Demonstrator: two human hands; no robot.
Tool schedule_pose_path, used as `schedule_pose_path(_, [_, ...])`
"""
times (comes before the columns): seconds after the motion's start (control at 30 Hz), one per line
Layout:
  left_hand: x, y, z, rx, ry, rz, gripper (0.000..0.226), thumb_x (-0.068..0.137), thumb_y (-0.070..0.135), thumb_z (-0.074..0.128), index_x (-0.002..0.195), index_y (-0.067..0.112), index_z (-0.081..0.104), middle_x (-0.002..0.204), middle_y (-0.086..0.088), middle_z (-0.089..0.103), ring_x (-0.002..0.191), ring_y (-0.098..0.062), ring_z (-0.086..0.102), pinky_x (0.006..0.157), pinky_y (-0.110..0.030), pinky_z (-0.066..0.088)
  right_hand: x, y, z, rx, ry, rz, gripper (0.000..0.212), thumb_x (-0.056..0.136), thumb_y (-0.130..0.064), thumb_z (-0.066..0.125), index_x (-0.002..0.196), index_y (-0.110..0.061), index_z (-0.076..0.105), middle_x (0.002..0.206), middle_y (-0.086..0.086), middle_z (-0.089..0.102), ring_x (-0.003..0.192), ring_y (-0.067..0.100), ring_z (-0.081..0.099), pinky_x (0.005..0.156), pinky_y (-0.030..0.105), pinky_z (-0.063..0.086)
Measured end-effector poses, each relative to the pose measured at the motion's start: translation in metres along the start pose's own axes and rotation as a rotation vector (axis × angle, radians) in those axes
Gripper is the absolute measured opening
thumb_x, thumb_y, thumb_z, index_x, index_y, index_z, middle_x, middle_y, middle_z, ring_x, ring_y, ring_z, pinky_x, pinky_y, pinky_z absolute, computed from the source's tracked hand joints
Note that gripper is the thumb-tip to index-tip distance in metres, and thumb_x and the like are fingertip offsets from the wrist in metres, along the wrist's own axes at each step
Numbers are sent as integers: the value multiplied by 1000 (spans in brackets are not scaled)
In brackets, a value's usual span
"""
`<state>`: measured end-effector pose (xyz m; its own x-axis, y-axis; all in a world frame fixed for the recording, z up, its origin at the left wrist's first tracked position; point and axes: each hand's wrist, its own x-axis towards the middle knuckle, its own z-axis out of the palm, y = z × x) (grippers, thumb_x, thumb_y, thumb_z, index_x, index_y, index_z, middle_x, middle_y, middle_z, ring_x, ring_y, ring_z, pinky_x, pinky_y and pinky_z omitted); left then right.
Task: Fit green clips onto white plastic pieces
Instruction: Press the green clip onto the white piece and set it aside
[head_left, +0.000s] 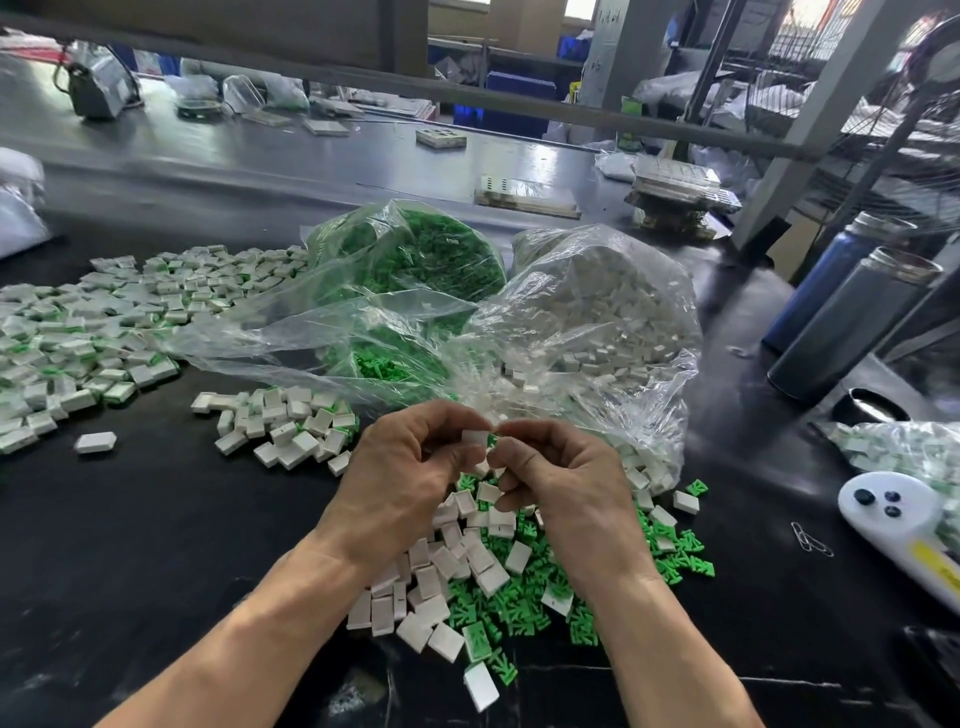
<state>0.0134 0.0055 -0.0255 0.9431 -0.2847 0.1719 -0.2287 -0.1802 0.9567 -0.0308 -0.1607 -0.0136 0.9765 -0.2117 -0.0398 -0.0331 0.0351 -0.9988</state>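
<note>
Above the loose mixed heap of white plastic pieces and green plastic clips (498, 577) on the black tabletop (156, 545), both hands met. The left hand (410, 467) pinched a small white rectangular plastic piece (475, 439) between thumb and curled fingers. The right hand (556, 478), fingers curled, pinched a small green plastic clip (491, 441) against that piece's edge; only a sliver of green showed, so how deeply it sat could not be told.

Beyond the heap lay a clear plastic bag of green clips (410, 260) and, beside it, a clear plastic bag of white pieces (597, 306). Left of the heap spread a broad pile of finished white-and-green pieces (78, 332).

The likely trouble was a skewed entry: if the clip went in tilted, pressing could bend its prongs or leave it half seated. With so small a grip, the clip could also slip from the fingertips and fall back into the heap.
</note>
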Motion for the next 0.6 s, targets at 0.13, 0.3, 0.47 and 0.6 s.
schedule_pose_path(0.13, [-2, 2, -1, 11, 15, 12, 21, 94, 13, 73, 101, 32, 76, 89, 11, 76, 75, -2, 68, 69, -18, 56, 2, 4, -2, 114, -25, 80, 7, 90, -9, 77, 97, -7, 79, 84, 12, 76, 69, 19, 69, 65, 29, 61])
schedule_pose_path(0.3, [-2, 2, 1, 0, 6, 42, 19, 93, 13, 74, 102, 29, 77, 87, 16, 76, 76, 3, 69, 68, -13, 53, 5, 5, -3, 202, -62, 148, 14, 76, -12, 85, 87, -5, 81, 81, 13, 74, 64, 18, 65, 58, 26, 58])
schedule_pose_path(0.47, [-1, -1, 0, 2, -10, 73, 22, 91, 6, 74, 102, 25, 80, 88, 17, 76, 77, 2, 70, 68, -10, 52, 7, 7, -6, 117, -65, 144, 7, 82, -6, 85, 88, -5, 81, 79, 14, 73, 62, 17, 64, 56, 27, 56])
schedule_pose_path(0.6, [1, -3, -2, 14, -48, 88, 26, 90, 0, 73, 101, 22, 80, 90, 12, 75, 75, 1, 69, 68, -11, 52, 7, 6, -9, 69, -81, 143, 5, 81, -5, 85, 83, -9, 83, 78, 13, 75, 61, 15, 64, 53, 26, 56])
